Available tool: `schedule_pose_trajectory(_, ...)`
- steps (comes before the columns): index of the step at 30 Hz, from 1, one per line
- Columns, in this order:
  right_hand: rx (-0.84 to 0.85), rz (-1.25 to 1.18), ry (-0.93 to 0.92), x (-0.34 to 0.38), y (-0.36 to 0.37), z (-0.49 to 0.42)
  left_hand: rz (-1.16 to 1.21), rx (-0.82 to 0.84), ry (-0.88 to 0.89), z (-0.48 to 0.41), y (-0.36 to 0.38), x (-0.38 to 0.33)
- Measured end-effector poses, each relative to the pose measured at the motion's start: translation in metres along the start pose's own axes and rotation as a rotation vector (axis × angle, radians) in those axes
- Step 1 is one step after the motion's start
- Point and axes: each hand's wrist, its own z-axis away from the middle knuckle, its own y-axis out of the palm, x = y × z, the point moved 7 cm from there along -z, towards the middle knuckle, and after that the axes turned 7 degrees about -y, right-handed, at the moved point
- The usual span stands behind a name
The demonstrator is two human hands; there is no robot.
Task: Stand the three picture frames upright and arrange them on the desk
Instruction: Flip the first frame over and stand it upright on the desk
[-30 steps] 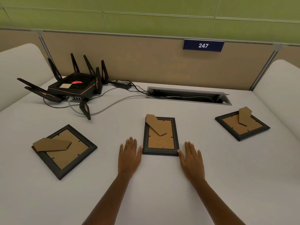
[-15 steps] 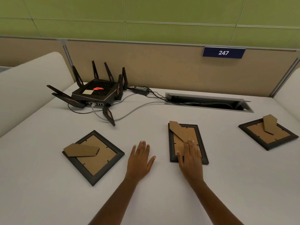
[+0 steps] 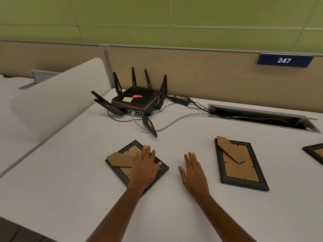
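A: Status of the hands?

B: The left hand [image 3: 146,169] lies flat, fingers spread, on the cardboard back of the left black-rimmed picture frame [image 3: 122,160]; it presses and grips nothing. The right hand [image 3: 193,170] rests released on the white surface [image 3: 70,180] between that frame and the middle black-rimmed picture frame [image 3: 240,163]. A third frame [image 3: 314,153] shows only at the right edge. All three lie face down.

A: Failure modes?

B: The brown cardboard easel flap [image 3: 120,159] sits folded flat. If the person lifts the frame without swinging the flap out, the frame probably tips over. The surface looks smooth, so the bottom edge may slide. The black router with upright antennas [image 3: 137,100] and its grey cable [image 3: 174,122] lie just behind; a frame pushed back could snag one.
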Motion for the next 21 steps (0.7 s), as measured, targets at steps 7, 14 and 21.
schedule_pose_trajectory(7, 0.038, -0.029, -0.005, 0.039, 0.024, -0.018, 0.005, -0.008, -0.048, 0.001, 0.002, 0.058)
schedule_pose_trajectory(14, 0.093, -0.068, 0.037, 0.064, 0.041, -0.027, 0.029, -0.023, 0.144, 0.014, 0.015, 0.097)
schedule_pose_trajectory(21, 0.174, -0.010, 0.071, 0.068, 0.055, -0.029, 0.121, 0.004, 0.342, 0.024, 0.019, 0.110)
